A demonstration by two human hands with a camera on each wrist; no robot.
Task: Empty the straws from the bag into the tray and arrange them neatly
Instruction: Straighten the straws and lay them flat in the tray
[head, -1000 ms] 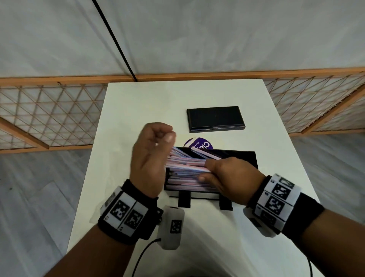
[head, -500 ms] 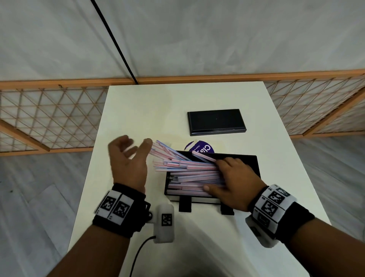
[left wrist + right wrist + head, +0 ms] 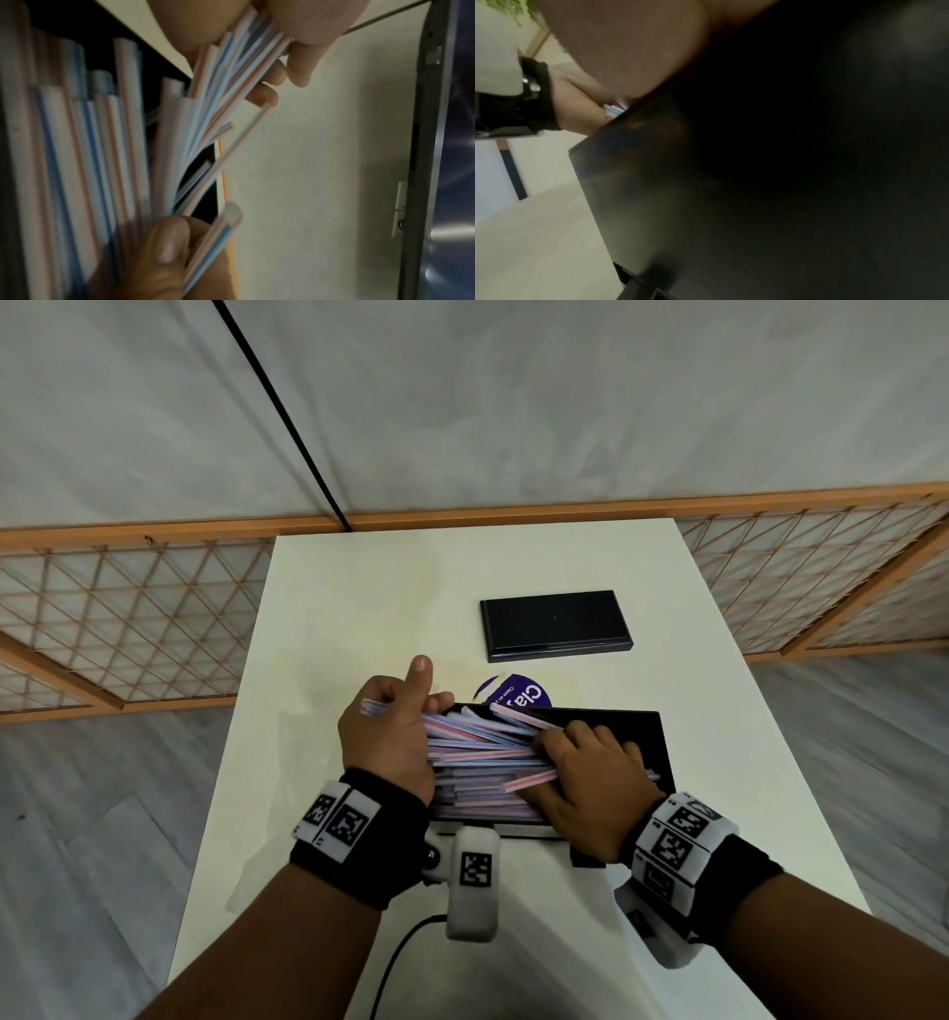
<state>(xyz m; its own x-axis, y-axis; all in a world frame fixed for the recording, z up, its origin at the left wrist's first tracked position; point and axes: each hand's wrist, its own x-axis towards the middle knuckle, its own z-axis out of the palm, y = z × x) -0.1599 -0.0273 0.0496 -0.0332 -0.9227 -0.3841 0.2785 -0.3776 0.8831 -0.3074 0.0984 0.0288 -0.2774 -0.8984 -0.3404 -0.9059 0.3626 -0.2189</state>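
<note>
Left hand [image 3: 387, 742]: at the left end of the tray, fingers curled round a bunch of straw ends, thumb sticking up clear of them. Left wrist view shows the bunch pinched between thumb and fingers, fanning out from the grip.
Right hand [image 3: 585, 775]: laid on the straws toward the right side of the tray, fingers bent and pressing the pile down; thumb under one loose straw. Whether it actually grips any I cannot tell.
Hands: apart, one at each end of the pile.
Straws [image 3: 482, 755]: white with pink or blue stripes, heaped in the tray, mostly lengthwise left to right but uneven; several angle up at the far side, a few ends poke out past the left hand.
Tray [image 3: 652, 737]: black, rectangular, on short black feet, near the front middle of the table; right part bare.
Bag: a purple round label with white lettering [image 3: 518, 698] shows just behind the tray; the rest is hidden.
Table [image 3: 359, 608]: white, narrow.
Black lid or board [image 3: 554, 625]: flat on the table, behind the tray, well apart from it.
Wristbands: black, with white marker blocks, on both wrists.
Right wrist view: mostly dark, tray wall close up.
</note>
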